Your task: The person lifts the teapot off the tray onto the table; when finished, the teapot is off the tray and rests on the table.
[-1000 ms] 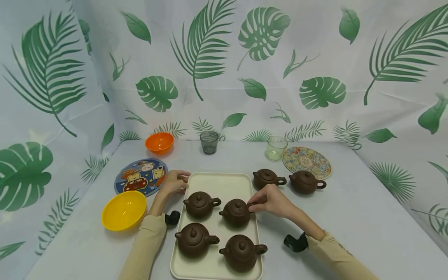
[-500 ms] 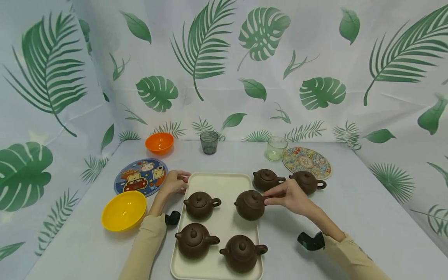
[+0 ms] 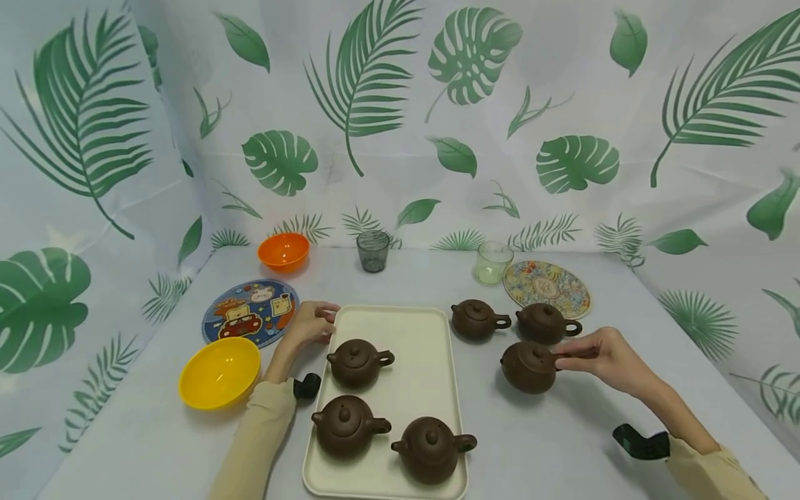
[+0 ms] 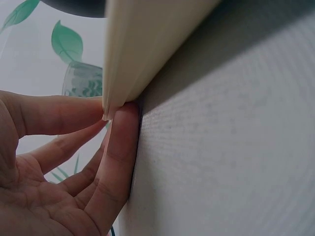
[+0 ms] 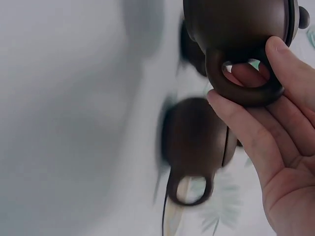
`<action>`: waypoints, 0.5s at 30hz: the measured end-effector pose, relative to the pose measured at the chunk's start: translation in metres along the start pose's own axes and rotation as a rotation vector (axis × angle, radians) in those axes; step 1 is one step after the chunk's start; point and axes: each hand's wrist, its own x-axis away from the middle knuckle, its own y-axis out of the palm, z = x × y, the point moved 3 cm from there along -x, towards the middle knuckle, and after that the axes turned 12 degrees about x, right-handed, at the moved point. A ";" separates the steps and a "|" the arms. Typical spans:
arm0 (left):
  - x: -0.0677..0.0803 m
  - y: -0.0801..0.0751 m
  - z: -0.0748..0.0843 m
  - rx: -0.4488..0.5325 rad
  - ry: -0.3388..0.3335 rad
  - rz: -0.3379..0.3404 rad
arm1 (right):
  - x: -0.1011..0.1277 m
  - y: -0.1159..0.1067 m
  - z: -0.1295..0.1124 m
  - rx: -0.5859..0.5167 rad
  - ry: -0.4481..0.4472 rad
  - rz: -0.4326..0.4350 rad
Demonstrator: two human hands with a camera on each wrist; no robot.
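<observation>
Here, held teapot (image 3: pixel 528 368): dark brown, round, knob-lidded, loop-handled.

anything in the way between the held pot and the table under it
Nothing visible: the held pot hangs over the table with no other thing showing beneath it. The nearest pot stands just beyond, not under.

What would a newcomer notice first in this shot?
Probably the brown teapot held by its handle in the right hand, above the table right of the cream tray. Three more teapots stand on that tray, its left edge pinched by the left hand. The yellow bowl, left of the tray, also stands out.
</observation>
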 end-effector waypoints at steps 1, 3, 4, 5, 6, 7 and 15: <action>-0.001 0.000 0.000 0.000 0.002 -0.004 | 0.004 -0.004 0.004 0.008 0.008 0.004; -0.002 0.001 0.000 0.002 0.002 -0.004 | 0.011 -0.011 0.011 0.016 0.032 0.006; -0.002 0.001 0.000 0.004 0.000 -0.004 | 0.014 -0.014 0.014 0.024 0.045 0.007; -0.002 0.002 0.000 0.003 -0.001 -0.005 | 0.018 -0.017 0.018 0.030 0.059 0.006; -0.002 0.002 0.000 0.003 -0.002 -0.008 | 0.021 -0.020 0.021 0.038 0.071 0.010; -0.002 0.002 0.001 0.004 -0.004 -0.008 | 0.023 -0.022 0.024 0.044 0.084 0.013; 0.001 0.001 0.000 -0.005 -0.003 -0.005 | 0.032 -0.029 0.044 0.047 0.110 0.011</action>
